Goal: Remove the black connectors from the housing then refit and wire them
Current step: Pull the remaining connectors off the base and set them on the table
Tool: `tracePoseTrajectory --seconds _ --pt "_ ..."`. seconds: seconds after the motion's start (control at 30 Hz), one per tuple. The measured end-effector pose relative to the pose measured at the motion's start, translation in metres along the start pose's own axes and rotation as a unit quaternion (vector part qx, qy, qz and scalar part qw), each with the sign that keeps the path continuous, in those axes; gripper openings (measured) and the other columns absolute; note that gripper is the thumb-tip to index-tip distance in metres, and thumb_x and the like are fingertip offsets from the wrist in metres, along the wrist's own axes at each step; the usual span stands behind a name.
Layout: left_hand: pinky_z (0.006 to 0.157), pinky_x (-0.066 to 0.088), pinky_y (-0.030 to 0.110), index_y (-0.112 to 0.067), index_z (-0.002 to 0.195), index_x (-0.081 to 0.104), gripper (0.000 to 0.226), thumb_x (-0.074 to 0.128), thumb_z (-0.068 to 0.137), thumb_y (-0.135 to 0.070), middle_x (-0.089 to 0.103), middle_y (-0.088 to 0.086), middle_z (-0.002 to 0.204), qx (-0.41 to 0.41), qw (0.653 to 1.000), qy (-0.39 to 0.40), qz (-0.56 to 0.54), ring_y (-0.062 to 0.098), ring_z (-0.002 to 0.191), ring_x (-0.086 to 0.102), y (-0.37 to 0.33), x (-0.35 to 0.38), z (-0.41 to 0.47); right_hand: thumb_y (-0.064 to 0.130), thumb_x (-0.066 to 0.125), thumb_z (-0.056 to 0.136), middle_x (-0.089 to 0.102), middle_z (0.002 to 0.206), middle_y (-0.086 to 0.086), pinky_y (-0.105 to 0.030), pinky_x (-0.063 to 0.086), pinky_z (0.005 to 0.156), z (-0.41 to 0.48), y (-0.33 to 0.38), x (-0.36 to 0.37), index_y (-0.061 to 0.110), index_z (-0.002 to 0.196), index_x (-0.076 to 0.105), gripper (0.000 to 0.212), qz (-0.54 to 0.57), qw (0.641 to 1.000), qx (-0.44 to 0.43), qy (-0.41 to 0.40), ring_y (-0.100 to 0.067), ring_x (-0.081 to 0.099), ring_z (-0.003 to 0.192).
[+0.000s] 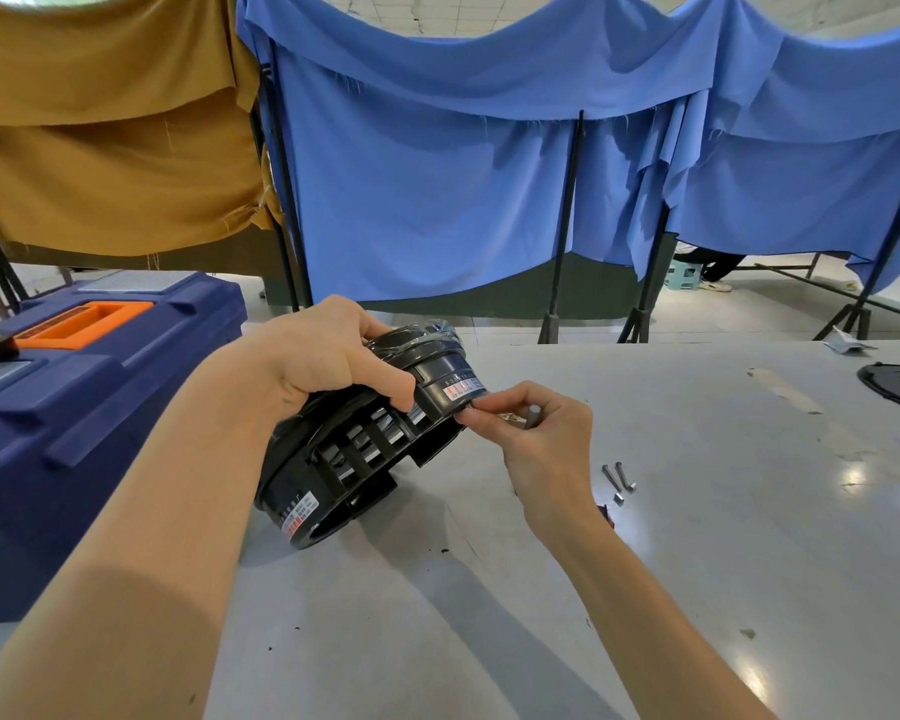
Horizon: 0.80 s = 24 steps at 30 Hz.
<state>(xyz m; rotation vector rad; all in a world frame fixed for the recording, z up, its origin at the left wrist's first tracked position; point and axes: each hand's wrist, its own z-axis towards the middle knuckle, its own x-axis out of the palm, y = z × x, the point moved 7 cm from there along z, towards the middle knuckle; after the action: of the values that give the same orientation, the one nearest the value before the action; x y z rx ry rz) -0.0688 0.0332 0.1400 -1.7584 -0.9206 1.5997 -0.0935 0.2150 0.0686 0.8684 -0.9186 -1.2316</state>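
Gripping the black housing (367, 462) on the bench (697, 553) with left hand (319, 356). Pinching its right edge with right hand (541, 433).

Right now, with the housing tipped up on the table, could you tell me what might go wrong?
1. The housing appears to rest tilted on the table, steadied only by the left hand; it could roll or slip if that grip eases.
2. The right hand pinches at the housing's edge while also holding a grey metal piece, which might drop.
3. The loose bolts lie near the right wrist and could be knocked away.
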Motion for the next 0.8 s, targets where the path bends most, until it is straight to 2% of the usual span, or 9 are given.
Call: tracePoseTrajectory --seconds 0.17,0.3,0.5,0.57,0.7,0.8 --pt "0.065 0.060 0.037 -0.011 0.097 0.070 0.038 0.083 0.062 -0.006 0.075 0.011 0.080 0.007 1.000 -0.005 0.008 0.026 0.070 0.073 -0.001 0.002 0.000 -0.005 0.082 0.066 0.073 0.069 0.004 -0.011 0.050 0.061 0.001 -0.003 -0.002 0.023 0.061 0.072 0.030 -0.001 1.000 -0.003 -0.011 -0.007 0.069 0.074" --pt "0.065 0.060 0.037 -0.011 0.096 0.071 0.036 0.083 0.063 -0.005 0.075 0.011 0.078 0.011 1.000 -0.007 0.007 0.027 0.069 0.072 0.000 0.004 -0.001 -0.006 0.081 0.065 0.072 0.066 0.004 -0.011 0.049 0.060 0.002 -0.005 -0.003 0.023 0.060 0.071 0.031 0.009 1.000 0.003 -0.014 -0.006 0.069 0.070" --pt "0.071 0.060 0.041 -0.013 0.098 0.070 0.038 0.083 0.063 -0.006 0.074 0.013 0.080 0.010 1.000 -0.011 0.007 0.031 0.074 0.072 0.000 0.004 -0.002 0.000 0.084 0.064 0.068 0.058 0.003 -0.008 0.037 0.043 0.003 -0.005 -0.007 0.019 0.058 0.069 0.025 0.007 1.000 0.012 -0.024 -0.001 0.054 0.044" --pt "0.067 0.059 0.037 -0.015 0.097 0.070 0.037 0.083 0.064 -0.006 0.075 0.011 0.079 0.012 1.000 -0.011 0.008 0.029 0.072 0.073 -0.001 0.005 -0.002 0.000 0.084 0.064 0.068 0.058 0.002 -0.006 0.034 0.040 0.003 -0.005 -0.007 0.018 0.058 0.068 0.025 0.006 1.000 0.015 -0.014 0.000 0.049 0.039" --pt "0.062 0.058 0.035 -0.013 0.097 0.070 0.037 0.083 0.063 -0.003 0.075 0.012 0.078 0.010 1.000 -0.002 0.000 0.029 0.071 0.073 -0.002 0.008 -0.003 0.000 0.085 0.062 0.070 0.061 0.002 -0.010 0.041 0.045 0.005 -0.002 -0.008 0.020 0.058 0.068 0.026 -0.023 1.000 0.004 -0.003 -0.003 0.057 0.047" --pt "0.062 0.058 0.036 -0.011 0.098 0.071 0.038 0.083 0.064 -0.001 0.074 0.014 0.081 0.012 1.000 0.003 -0.002 0.031 0.072 0.073 -0.003 0.010 -0.004 0.004 0.087 0.060 0.071 0.068 -0.004 -0.022 0.044 0.051 0.006 -0.004 -0.009 0.022 0.058 0.068 0.026 -0.057 0.998 -0.001 -0.011 -0.018 0.060 0.061"
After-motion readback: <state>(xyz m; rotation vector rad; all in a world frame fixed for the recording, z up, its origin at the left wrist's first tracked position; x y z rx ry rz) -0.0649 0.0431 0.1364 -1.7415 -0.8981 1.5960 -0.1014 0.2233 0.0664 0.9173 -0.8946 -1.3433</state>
